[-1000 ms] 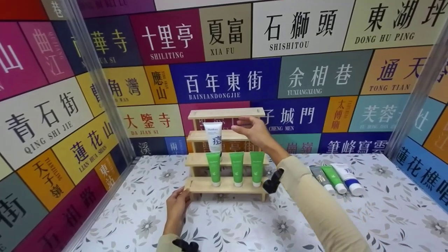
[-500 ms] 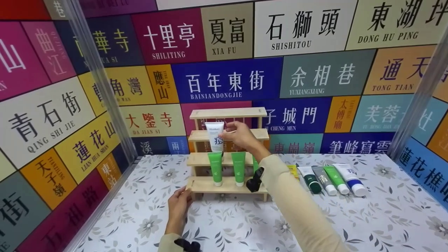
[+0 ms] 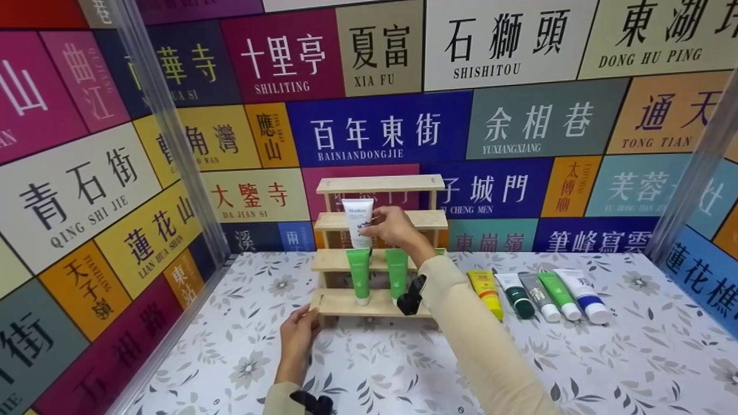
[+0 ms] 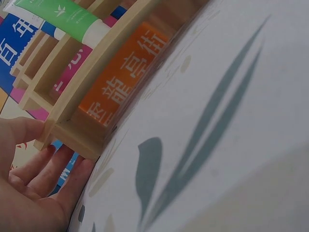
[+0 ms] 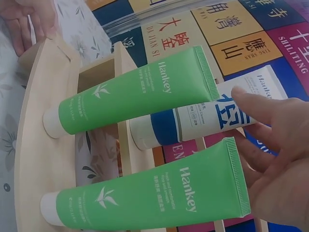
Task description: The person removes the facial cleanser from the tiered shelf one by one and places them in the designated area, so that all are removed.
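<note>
My right hand [image 3: 395, 226] holds a white squeeze tube [image 3: 357, 219] with a blue band, thumb on its front and fingers behind. The tube stands cap-down on the second step of a stepped wooden display rack [image 3: 380, 183]. In front of it, on the lowest step, stand green tubes [image 3: 359, 276]; the right wrist view shows two of them, white caps down. The right sleeve hides most of the rightmost one in the head view. My left hand [image 3: 298, 337] grips the rack's front left corner, its thumb on the wooden edge [image 4: 48, 128] and its fingers lower down.
Right of the rack, several tubes lie in a row: a yellow tube [image 3: 486, 293], a white and dark green tube [image 3: 516, 295], a grey tube [image 3: 539, 297], a green tube [image 3: 560, 295] and a white and blue tube [image 3: 584, 295]. A floral cloth [image 3: 369, 374] covers the table before a sign-patterned wall [image 3: 375, 131].
My right hand has moved left and down from beside the upper steps to the white tube and taken hold of it. The left hand stays at the rack's corner. The view has shifted slightly.
</note>
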`<state>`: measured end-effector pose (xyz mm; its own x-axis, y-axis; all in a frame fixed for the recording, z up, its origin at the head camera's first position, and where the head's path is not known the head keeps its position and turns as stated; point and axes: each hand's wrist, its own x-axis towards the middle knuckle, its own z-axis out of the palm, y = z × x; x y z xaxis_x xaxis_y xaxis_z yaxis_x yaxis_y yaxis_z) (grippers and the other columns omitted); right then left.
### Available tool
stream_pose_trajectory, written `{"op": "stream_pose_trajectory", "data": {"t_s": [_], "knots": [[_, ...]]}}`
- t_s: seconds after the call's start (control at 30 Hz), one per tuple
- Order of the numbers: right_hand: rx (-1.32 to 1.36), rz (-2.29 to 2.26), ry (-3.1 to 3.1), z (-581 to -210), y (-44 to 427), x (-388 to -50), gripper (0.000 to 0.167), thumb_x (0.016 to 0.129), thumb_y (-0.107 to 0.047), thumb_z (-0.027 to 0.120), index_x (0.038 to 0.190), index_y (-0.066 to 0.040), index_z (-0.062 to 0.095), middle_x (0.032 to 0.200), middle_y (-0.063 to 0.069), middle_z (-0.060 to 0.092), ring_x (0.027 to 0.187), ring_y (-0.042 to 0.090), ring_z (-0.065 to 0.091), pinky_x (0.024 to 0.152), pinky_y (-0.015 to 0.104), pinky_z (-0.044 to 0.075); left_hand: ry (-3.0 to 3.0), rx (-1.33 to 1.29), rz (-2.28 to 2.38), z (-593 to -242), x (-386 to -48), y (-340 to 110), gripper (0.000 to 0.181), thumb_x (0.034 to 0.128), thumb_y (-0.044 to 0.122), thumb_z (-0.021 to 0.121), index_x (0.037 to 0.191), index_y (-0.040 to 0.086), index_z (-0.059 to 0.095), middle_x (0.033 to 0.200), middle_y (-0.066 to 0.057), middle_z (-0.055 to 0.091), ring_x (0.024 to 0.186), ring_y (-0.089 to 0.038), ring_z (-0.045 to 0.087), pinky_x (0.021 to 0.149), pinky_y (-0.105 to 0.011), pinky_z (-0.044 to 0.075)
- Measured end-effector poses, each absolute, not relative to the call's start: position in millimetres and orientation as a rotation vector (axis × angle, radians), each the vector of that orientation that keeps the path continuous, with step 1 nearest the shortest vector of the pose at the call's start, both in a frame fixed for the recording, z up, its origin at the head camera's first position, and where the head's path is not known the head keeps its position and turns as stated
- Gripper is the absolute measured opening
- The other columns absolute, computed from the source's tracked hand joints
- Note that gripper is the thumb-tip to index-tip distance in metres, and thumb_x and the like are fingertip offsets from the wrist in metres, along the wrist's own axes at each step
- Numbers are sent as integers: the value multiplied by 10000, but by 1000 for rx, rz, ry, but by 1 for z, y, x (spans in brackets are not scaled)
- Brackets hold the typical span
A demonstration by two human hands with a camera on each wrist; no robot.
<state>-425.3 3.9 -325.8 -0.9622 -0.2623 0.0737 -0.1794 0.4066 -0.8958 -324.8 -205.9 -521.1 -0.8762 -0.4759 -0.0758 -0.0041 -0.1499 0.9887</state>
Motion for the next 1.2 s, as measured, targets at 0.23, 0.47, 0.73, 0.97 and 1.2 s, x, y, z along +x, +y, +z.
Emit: {"op": "stream_pose_trajectory", "data": {"t_s": [0.23, 0.47, 0.73, 0.97, 1.2], "knots": [[-340, -1588, 2648, -327, 1, -426, 448, 861, -115, 787, 1272, -19, 638, 1204, 161, 691, 983, 211, 617, 807, 293, 514, -1824, 534, -2089, -522, -325, -205, 444, 939, 173, 668, 1311, -61, 604, 1005, -127, 733, 885, -178, 698, 823, -311, 607], [-339, -1605, 2660, -330, -1, -427, 388, 864, -119, 784, 1219, -22, 661, 1187, 167, 694, 1031, 240, 636, 827, 311, 531, -1825, 512, -2055, -524, -326, -205, 429, 931, 146, 664, 1287, -86, 611, 945, -108, 731, 863, -188, 696, 784, -297, 608], [-359, -1656, 2616, -331, 0, -429, 375, 864, -113, 784, 1208, -26, 661, 1188, 168, 693, 1016, 229, 642, 794, 278, 534, -1800, 495, -2073, -522, -325, -206, 454, 920, 136, 674, 1296, -105, 595, 891, -67, 732, 834, -169, 693, 765, -290, 607], [-352, -1818, 2559, -322, 13, -427, 403, 873, -190, 783, 1237, -75, 652, 1245, 128, 677, 1061, 235, 626, 822, 323, 519, -1775, 491, -2103, -520, -324, -204, 457, 921, 125, 677, 1303, -110, 588, 873, -42, 731, 829, -167, 695, 768, -297, 609], [-439, -2178, 2417, -311, 35, -421, 405, 907, -180, 740, 1268, -32, 629, 1241, 167, 661, 1128, 250, 611, 1047, 421, 492, -1784, 508, -2079, -521, -324, -204, 437, 916, 115, 679, 1286, -106, 602, 885, -78, 730, 841, -179, 692, 779, -303, 606]]}}
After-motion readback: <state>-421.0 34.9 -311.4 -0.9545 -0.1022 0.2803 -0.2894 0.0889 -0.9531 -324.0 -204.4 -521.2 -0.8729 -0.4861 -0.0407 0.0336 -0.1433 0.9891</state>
